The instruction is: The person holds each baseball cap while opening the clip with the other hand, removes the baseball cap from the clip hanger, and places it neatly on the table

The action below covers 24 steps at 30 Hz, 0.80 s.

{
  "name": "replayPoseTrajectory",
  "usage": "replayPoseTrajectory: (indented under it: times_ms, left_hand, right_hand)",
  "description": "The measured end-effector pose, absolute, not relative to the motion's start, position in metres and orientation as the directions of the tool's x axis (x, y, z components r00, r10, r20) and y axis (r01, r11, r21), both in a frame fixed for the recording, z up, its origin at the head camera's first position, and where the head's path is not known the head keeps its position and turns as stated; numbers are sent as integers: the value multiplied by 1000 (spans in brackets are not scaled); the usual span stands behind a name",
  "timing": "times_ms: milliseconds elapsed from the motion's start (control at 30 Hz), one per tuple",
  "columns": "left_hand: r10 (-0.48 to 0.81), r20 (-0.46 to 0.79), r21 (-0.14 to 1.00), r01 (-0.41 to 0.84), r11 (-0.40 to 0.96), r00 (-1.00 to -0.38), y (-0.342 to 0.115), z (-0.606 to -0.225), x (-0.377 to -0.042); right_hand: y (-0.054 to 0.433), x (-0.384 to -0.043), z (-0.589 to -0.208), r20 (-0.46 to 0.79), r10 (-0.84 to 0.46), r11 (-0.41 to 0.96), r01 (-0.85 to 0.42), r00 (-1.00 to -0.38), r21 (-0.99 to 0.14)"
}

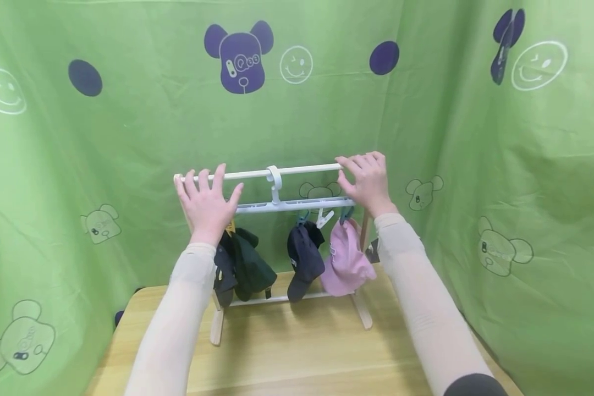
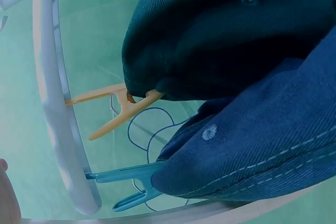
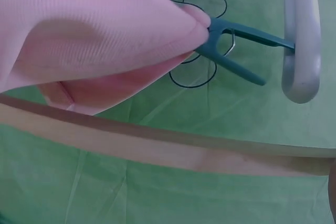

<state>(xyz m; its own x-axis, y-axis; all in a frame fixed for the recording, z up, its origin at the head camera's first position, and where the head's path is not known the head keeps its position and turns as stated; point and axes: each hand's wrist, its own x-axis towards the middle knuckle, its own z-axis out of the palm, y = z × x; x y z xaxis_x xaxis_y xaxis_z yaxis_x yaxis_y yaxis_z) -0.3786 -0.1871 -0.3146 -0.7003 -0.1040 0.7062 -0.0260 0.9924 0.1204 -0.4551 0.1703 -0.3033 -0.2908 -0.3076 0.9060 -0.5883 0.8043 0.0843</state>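
A small wooden rack with a pale top rod [image 1: 307,170] stands before me. My left hand [image 1: 207,209] lies with spread fingers on the rod's left part. At its right end my right hand [image 1: 368,181] grips the rack, fingers bent over it and thumb below. From the rod's middle hangs a white clip hanger [image 1: 297,205]. A pink cap [image 1: 345,258], a dark navy cap [image 1: 304,258], a dark green cap [image 1: 252,264] and another navy cap [image 2: 252,145] hang from it. A yellow clip [image 2: 123,109] and blue clip [image 2: 131,179] hold the left caps; a teal clip [image 3: 220,43] holds the pink one.
A white clip [image 1: 324,219] on the hanger holds nothing. The rack's feet [image 1: 216,327] stand on a wooden table [image 1: 287,352]. Its wooden side post [image 3: 157,142] runs close beside the pink cap. Green printed curtains [image 1: 143,137] enclose the back and both sides.
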Motion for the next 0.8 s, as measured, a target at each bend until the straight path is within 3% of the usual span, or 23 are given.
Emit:
replayPoseTrajectory:
  times_ms: [400, 800]
  left_hand:
    - [-94, 722, 112, -19, 994, -686, -188, -314, -379]
    - [-79, 715, 128, 19, 992, -695, -190, -312, -376]
  right_hand:
    - [172, -445, -294, 781, -379, 843, -533, -497, 69]
    - [170, -439, -303, 736, -400, 860, -501, -546, 96]
